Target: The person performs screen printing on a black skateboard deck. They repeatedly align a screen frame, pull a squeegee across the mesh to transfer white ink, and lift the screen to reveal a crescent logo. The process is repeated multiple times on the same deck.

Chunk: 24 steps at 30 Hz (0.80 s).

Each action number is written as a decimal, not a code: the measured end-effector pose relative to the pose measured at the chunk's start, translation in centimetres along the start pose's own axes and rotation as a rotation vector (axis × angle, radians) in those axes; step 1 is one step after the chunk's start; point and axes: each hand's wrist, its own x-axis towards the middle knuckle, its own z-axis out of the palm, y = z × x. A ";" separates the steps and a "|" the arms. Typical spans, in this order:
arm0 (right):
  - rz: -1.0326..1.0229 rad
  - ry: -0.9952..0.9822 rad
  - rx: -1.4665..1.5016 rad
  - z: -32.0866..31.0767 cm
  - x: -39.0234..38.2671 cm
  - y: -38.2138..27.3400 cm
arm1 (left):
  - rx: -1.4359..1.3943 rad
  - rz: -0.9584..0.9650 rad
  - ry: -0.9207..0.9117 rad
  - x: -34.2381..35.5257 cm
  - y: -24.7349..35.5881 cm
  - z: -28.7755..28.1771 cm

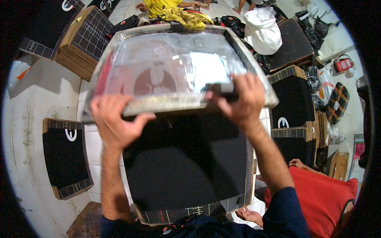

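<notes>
While the left hand [115, 121] grips the frame [170, 103] and the right hand [248, 101] clasps a dark block [221, 88], keep both sides level.

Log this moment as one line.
Left hand: over near edge of frame | Right hand: around dark block at that edge | Black board: partly beneath frame
</notes>
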 end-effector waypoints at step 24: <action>0.009 -0.104 -0.136 -5.0 33.4 15.0 | -0.500 -1.565 -0.235 -65.9 3.7 1.8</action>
